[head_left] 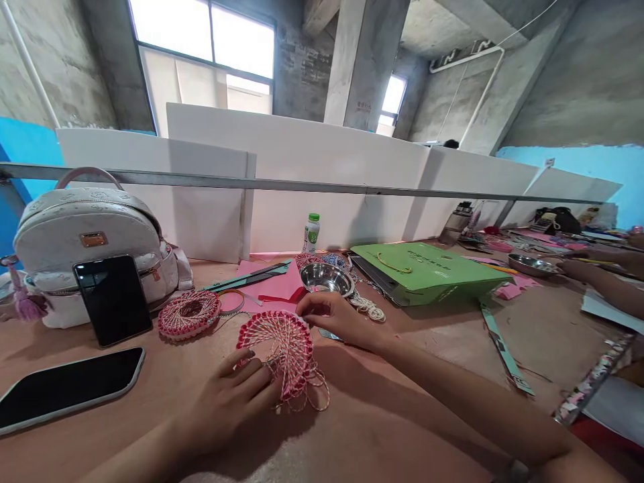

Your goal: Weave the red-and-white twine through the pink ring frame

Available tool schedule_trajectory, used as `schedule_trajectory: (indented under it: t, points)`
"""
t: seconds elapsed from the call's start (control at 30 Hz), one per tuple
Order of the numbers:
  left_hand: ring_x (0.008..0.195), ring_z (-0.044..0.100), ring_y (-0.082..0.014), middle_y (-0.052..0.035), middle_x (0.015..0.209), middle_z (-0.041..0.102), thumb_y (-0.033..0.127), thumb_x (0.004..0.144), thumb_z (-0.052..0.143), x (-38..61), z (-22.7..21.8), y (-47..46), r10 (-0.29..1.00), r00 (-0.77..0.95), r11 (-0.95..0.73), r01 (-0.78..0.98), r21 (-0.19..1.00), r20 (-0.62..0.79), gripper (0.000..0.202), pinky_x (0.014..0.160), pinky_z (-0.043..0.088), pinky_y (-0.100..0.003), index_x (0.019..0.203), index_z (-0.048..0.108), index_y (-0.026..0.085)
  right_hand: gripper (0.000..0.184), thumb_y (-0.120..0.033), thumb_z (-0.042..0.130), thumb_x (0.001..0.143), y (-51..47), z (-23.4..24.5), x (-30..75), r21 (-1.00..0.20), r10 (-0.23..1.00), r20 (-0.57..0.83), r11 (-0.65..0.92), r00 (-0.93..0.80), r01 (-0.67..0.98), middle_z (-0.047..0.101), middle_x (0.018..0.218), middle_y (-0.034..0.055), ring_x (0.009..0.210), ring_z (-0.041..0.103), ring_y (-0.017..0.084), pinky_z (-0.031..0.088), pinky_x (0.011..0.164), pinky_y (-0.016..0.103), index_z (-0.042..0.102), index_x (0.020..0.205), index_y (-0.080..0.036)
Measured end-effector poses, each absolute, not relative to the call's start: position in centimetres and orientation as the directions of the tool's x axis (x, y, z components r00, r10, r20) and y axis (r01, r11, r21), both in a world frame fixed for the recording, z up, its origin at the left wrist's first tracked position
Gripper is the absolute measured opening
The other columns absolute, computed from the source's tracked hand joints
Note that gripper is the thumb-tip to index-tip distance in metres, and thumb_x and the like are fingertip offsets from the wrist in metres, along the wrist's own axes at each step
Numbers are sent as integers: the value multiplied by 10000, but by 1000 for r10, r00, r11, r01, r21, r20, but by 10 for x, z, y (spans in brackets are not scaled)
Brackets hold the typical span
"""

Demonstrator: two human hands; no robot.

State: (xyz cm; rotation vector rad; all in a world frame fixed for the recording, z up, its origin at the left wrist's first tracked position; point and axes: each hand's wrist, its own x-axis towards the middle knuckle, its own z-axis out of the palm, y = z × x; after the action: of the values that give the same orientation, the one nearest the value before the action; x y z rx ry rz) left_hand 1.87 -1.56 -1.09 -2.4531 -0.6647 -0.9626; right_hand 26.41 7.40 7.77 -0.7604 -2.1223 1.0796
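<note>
A round woven piece of pink paper and white cord (282,347) lies on the brown table (382,429) in front of me, with loose cord loops trailing at its lower right. My left hand (236,396) rests on its lower left edge, fingers curled onto the weave. My right hand (335,318) pinches its upper right rim. A second, finished woven disc (188,313) sits to the left, untouched.
A white backpack (88,241) with a phone (113,298) leaning on it stands at the left; another phone (68,388) lies flat. Behind are a steel bowl (326,278), pink paper (276,282), a small bottle (311,233), a green bag (427,268). Another person's arms (604,282) work at the right.
</note>
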Motion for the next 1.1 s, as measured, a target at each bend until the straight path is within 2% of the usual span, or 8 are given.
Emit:
schedule_trajectory:
  t: [0.17, 0.43, 0.67, 0.8, 1.03, 1.1]
  points:
    - [780, 617, -156, 18, 858, 701, 170, 1009, 422, 22, -3, -17, 269, 641, -798, 566, -206, 719, 229, 1011, 338, -350, 1049, 644, 210, 130, -289, 703, 896, 76, 74, 263, -843, 720, 265, 496, -642, 208, 688, 897, 39, 800, 630, 138, 539, 763, 297, 706, 917, -161]
    - [748, 589, -160, 20, 825, 683, 169, 1037, 373, 23, 2, -17, 271, 634, -809, 558, -185, 725, 269, 987, 349, -350, 1024, 638, 210, 158, -285, 727, 884, 77, 73, 260, -873, 720, 293, 470, -629, 131, 677, 949, 38, 843, 638, 134, 543, 767, 291, 665, 964, -165]
    - [697, 551, -170, 2, 790, 664, 163, 1057, 302, 24, 8, -16, 272, 663, -829, 529, -180, 698, 337, 856, 387, -345, 927, 610, 197, 154, -294, 760, 847, 83, 67, 261, -917, 749, 231, 380, -622, 117, 689, 858, 22, 784, 638, 126, 535, 741, 277, 701, 894, -160]
    - [696, 540, -172, -19, 826, 676, 178, 1069, 265, 23, 11, -14, 267, 661, -842, 514, -164, 701, 362, 806, 390, -346, 934, 601, 183, 159, -251, 779, 806, 86, 64, 260, -935, 764, 238, 347, -600, 72, 714, 912, 31, 828, 670, 138, 551, 740, 278, 687, 905, -168]
    - [721, 537, -188, -23, 801, 647, 140, 1038, 273, 21, 8, -13, 284, 729, -903, 422, -83, 623, 333, 773, 384, -345, 925, 582, 191, 70, -182, 723, 838, 81, 63, 255, -900, 761, 229, 403, -607, 166, 728, 896, 41, 840, 694, 148, 563, 835, 318, 705, 899, -155]
    - [716, 537, -188, -24, 804, 646, 120, 1020, 297, 20, 7, -12, 296, 726, -903, 425, -66, 621, 302, 771, 384, -344, 922, 573, 193, 116, -164, 723, 834, 82, 63, 254, -895, 756, 262, 423, -601, 142, 729, 925, 43, 860, 700, 151, 566, 849, 322, 705, 948, -160]
